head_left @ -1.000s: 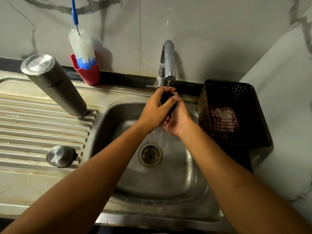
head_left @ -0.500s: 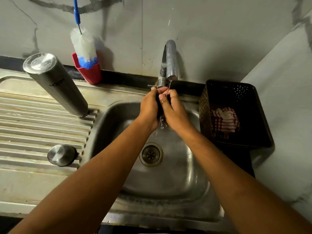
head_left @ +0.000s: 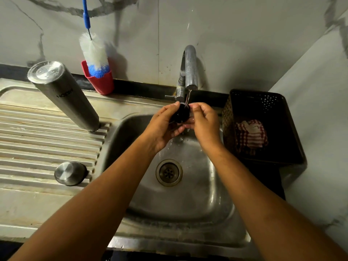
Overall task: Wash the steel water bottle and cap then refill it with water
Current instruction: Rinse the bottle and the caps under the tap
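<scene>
Head view: your left hand (head_left: 162, 127) and right hand (head_left: 204, 122) both clasp the cap (head_left: 181, 114) under the tap (head_left: 189, 66), bottle (head_left: 64, 95) upturned on the drainboard (head_left: 37, 144); a wet slip could drop it into the sink (head_left: 188, 200).

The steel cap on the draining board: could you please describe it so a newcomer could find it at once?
Start at the sink and look left to the ribbed draining board. The steel cap lies near the board's front edge, nearer the viewer than the upside-down steel bottle. It is the only low, round disc; the bottle is a tall cylinder.
</scene>
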Motion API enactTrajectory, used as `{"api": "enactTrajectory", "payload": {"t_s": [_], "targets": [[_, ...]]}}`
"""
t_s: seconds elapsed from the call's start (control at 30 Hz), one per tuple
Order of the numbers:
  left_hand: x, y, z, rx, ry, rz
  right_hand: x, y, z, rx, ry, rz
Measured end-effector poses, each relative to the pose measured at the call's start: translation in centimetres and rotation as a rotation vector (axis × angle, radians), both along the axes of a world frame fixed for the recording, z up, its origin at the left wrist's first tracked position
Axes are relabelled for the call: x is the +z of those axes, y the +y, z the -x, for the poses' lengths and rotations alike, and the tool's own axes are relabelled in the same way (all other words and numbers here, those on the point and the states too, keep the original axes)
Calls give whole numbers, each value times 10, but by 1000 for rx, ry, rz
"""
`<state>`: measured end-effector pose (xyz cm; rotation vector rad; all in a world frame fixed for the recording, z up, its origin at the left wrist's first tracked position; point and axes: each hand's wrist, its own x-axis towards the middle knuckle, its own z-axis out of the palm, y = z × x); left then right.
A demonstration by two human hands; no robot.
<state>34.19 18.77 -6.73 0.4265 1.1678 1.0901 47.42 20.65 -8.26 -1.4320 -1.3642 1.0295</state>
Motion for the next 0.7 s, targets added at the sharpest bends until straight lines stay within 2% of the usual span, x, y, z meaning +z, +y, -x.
{"api": "enactTrajectory", "payload": {"t_s": [0.17, 0.23, 0.3, 0.33, 0.37, 0.43, 0.5, 0.63, 0.7], "targets": [[3, 2, -5, 114, 18, 51, 3, -11, 1, 220, -322, -216], [3, 3, -10, 134, 115, 53, 2, -12, 3, 251, -493, -252], [4, 0, -14, 114, 266, 19, -2, -9, 4, 185, -605, -217], [3, -1, -13, 109, 302, -6, -2, -7, 4, 145, -561, -158], [1, -2, -12, 115, 303, -25, -1, -5, 4, 111, -413, -62], [-2, -5, -5, 156, 257, -40, 4, -2, 3, 74, 39, 187], [-6, -7, 2, 189, 225, -20, 11, -1, 1, 87, 328, 400], [-10, -8, 6, 187, 203, 42, 20, -1, 7, 55, 611, 635], [-11, -10, 7, 168, 175, 81, 22, 0, 10, 32, 681, 693]]}}
